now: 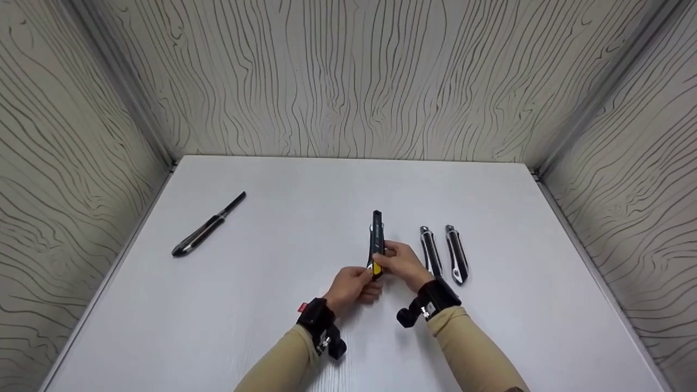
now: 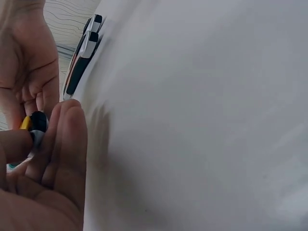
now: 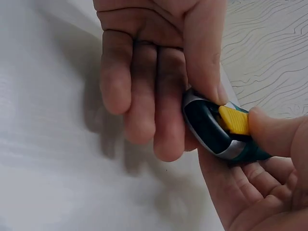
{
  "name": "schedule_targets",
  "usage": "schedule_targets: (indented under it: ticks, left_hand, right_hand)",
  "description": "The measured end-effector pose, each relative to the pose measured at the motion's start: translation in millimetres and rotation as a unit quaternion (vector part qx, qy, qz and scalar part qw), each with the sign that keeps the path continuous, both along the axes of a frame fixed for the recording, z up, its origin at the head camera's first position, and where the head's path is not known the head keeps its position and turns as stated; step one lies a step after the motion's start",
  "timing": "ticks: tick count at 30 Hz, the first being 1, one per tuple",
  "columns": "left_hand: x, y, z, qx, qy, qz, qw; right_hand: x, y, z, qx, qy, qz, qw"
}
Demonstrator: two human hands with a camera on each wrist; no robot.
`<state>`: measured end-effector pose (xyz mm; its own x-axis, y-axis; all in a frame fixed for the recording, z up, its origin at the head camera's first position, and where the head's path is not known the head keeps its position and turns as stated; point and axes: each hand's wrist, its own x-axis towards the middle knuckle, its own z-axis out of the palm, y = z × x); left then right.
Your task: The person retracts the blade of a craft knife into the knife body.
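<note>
A dark utility knife [image 1: 377, 237] with a yellow end piece [image 3: 234, 120] is held between both hands at the middle of the table, long axis pointing away from me. My left hand [image 1: 351, 288] pinches its near end between thumb and index finger; the other fingers extend loosely below. My right hand [image 1: 403, 262] grips the knife from the right, its thumb against the yellow piece. In the left wrist view only the rounded end of the knife [image 2: 39, 122] shows between the hands. No bare blade is visible on it.
Two similar silver-and-black utility knives [image 1: 430, 251] [image 1: 457, 255] lie side by side right of my right hand. Another utility knife [image 1: 199, 235], with a narrow dark part extended, lies at far left. Patterned panels [image 1: 348, 81] border the white table [image 1: 283, 190] at the back and sides.
</note>
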<state>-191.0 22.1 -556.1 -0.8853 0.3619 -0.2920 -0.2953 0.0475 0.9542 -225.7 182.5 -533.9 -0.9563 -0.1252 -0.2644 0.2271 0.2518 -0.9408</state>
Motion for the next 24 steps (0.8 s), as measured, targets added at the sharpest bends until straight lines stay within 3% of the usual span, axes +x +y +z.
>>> schedule_targets:
  ticks: [7,14,19,24]
  left_hand:
    - [-2.1,12,3.9,-0.043,0.029,-0.004,0.9986]
    - [-5.9,25,7.6,-0.075,0.035,-0.013,0.9965]
    - [-5.7,31,10.4,-0.095,0.043,-0.031,0.994]
    - [-4.9,34,12.6,-0.088,0.034,-0.044,0.9946]
  right_hand:
    - [0.2,14,1.6,0.014,-0.016,-0.02,1.0]
    - [2.5,31,3.3,0.027,-0.016,-0.023,0.999]
    - [5.5,41,3.4,0.059,-0.013,-0.024,0.998]
    - [7.3,46,2.7,0.12,-0.001,-0.031,0.992]
